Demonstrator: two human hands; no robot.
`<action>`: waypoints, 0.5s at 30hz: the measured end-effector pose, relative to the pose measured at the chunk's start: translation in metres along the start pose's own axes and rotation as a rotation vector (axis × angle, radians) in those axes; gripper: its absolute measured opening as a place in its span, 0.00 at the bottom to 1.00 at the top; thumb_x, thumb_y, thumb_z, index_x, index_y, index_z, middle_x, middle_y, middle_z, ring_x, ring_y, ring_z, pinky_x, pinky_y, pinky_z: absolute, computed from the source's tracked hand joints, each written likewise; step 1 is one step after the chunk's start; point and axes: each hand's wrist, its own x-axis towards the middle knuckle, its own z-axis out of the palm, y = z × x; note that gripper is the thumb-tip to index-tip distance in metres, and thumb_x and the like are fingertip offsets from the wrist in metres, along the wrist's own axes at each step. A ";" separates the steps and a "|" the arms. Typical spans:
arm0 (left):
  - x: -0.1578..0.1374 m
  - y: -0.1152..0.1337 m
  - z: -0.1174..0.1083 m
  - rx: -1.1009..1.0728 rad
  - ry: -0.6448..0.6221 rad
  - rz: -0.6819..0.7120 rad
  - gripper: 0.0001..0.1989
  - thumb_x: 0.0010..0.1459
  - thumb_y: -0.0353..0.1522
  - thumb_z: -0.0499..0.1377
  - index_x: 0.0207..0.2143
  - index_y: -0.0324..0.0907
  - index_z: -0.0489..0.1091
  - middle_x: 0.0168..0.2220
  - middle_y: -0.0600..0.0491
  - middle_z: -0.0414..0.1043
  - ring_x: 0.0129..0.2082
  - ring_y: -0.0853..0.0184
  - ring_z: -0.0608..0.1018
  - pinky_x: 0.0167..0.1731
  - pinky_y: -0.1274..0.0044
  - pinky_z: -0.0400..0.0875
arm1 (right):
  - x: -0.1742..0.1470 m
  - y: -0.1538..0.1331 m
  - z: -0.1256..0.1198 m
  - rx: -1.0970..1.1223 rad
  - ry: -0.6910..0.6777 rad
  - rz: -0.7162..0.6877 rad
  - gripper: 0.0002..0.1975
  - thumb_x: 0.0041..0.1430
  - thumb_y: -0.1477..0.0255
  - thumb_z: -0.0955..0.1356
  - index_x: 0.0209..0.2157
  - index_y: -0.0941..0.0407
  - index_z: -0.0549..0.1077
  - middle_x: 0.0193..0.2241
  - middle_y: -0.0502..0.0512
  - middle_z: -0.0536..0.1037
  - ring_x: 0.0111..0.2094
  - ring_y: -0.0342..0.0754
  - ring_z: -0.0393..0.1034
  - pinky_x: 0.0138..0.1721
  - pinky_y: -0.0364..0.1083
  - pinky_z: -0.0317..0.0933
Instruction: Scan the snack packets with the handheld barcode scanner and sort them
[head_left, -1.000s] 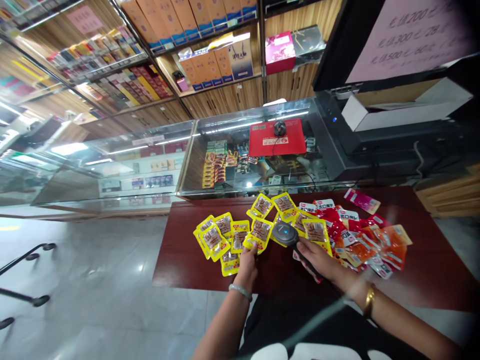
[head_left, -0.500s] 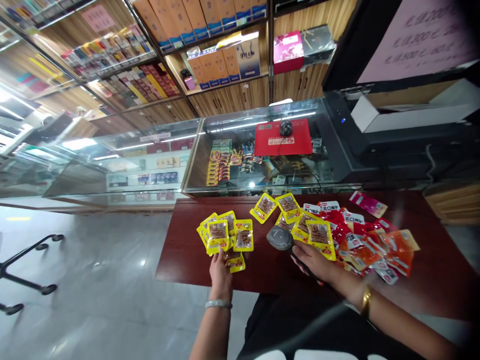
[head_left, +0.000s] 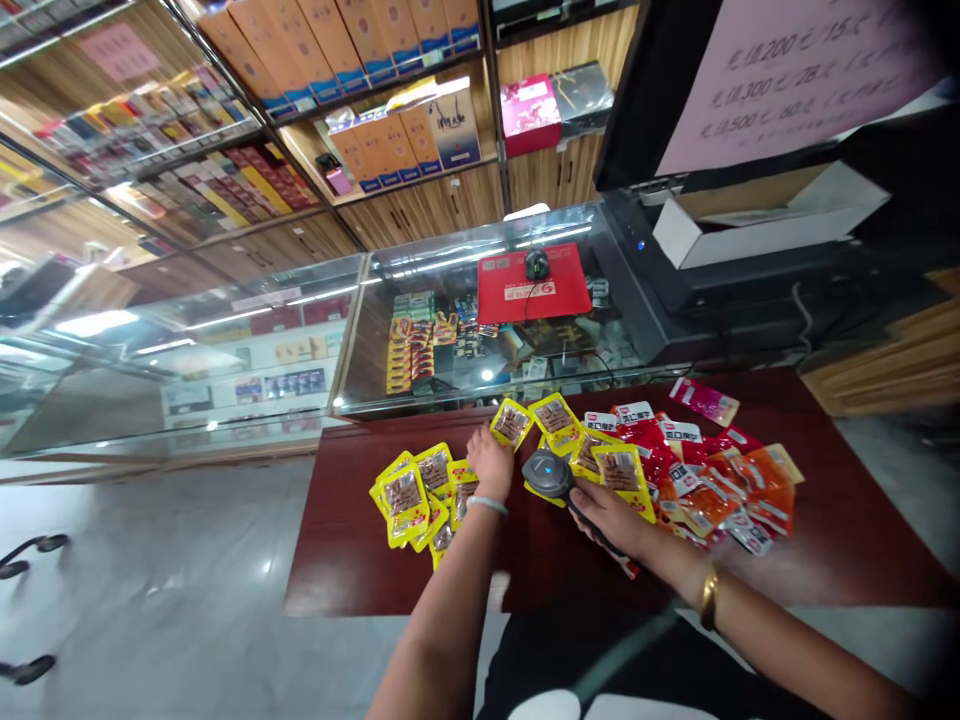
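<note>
My left hand (head_left: 491,462) is at the lower left corner of a yellow snack packet (head_left: 512,422), its fingers bent in over that edge. In my right hand (head_left: 611,515) is a dark handheld barcode scanner (head_left: 550,474), its rounded head pointing left with a small blue light on it. Under and beside the scanner lie several more yellow packets (head_left: 621,468). To the left of my left forearm, a loose pile of yellow packets (head_left: 405,500) rests on the dark red table (head_left: 337,570). The packets have clear windows showing brown strips.
Red and orange snack packets (head_left: 750,480) are heaped at the right, with a pink packet (head_left: 703,400) behind them. Beyond the table stands a glass display counter (head_left: 442,390) bearing a red mat (head_left: 495,285) and a mouse (head_left: 537,264). An open white box (head_left: 690,245) sits below a monitor (head_left: 630,110).
My left hand has left the left pile and moved right to the far yellow packet. My right hand still holds the scanner, which now shows a blue light. The view has turned slightly right.
</note>
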 end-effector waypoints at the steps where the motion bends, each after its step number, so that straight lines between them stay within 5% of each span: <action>1: 0.009 0.005 0.000 0.111 -0.024 0.011 0.31 0.50 0.36 0.66 0.56 0.41 0.64 0.59 0.38 0.66 0.59 0.49 0.66 0.55 0.64 0.60 | 0.003 -0.002 0.000 0.006 0.003 0.000 0.27 0.60 0.42 0.61 0.31 0.52 0.63 0.20 0.44 0.66 0.15 0.40 0.59 0.17 0.41 0.52; 7: 0.024 0.009 -0.003 0.329 -0.225 -0.017 0.24 0.48 0.38 0.68 0.47 0.37 0.70 0.50 0.36 0.72 0.55 0.48 0.71 0.51 0.65 0.63 | 0.011 -0.006 -0.003 0.075 0.036 0.005 0.27 0.59 0.41 0.62 0.32 0.52 0.64 0.20 0.44 0.66 0.16 0.41 0.59 0.17 0.42 0.51; 15: -0.011 -0.028 -0.015 -0.263 -0.438 -0.087 0.16 0.49 0.34 0.68 0.41 0.39 0.74 0.40 0.46 0.80 0.42 0.59 0.80 0.40 0.75 0.69 | 0.010 -0.018 -0.004 0.120 0.049 -0.007 0.27 0.58 0.41 0.63 0.31 0.53 0.64 0.21 0.44 0.66 0.16 0.39 0.57 0.17 0.41 0.52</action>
